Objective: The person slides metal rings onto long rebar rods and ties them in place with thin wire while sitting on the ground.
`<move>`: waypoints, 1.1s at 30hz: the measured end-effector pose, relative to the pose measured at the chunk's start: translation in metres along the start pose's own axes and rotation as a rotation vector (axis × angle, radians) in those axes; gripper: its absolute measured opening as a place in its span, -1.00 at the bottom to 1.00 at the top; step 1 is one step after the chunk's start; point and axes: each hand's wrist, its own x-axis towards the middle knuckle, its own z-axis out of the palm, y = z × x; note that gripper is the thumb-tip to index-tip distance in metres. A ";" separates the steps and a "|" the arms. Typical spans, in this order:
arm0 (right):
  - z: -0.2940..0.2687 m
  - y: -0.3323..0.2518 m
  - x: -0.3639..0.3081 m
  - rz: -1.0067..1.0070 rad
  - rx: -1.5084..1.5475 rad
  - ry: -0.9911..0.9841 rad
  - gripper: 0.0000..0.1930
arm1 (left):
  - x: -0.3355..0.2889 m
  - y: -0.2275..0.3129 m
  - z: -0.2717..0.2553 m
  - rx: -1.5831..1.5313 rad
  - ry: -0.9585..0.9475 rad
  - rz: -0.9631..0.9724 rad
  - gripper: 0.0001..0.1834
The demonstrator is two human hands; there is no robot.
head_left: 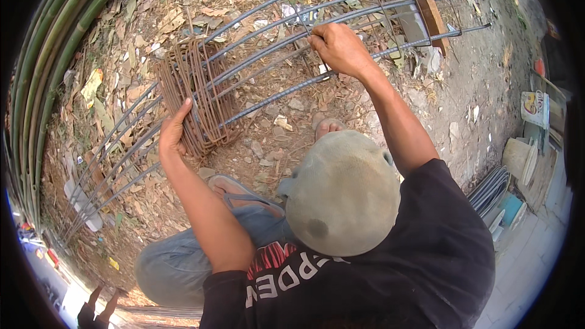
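Hands apart — L hand clamped on rusty stirrups, R hand curled @ rebar — grip unclear

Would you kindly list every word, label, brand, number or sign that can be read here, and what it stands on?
I leave the wording itself uncopied:
Black short-sleeved cloth T-shirt: large white letters, legible in part, some hidden by the beige domed hat.
White container with a yellow-and-brown label: print too small and blurred to read surely.
Small white-and-dark flat scrap on the leaf-littered brown ground: any print too small to read.
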 end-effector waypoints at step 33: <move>0.138 -0.173 0.011 0.395 0.508 -0.525 -0.67 | 0.003 0.003 -0.002 0.112 -0.243 0.024 0.11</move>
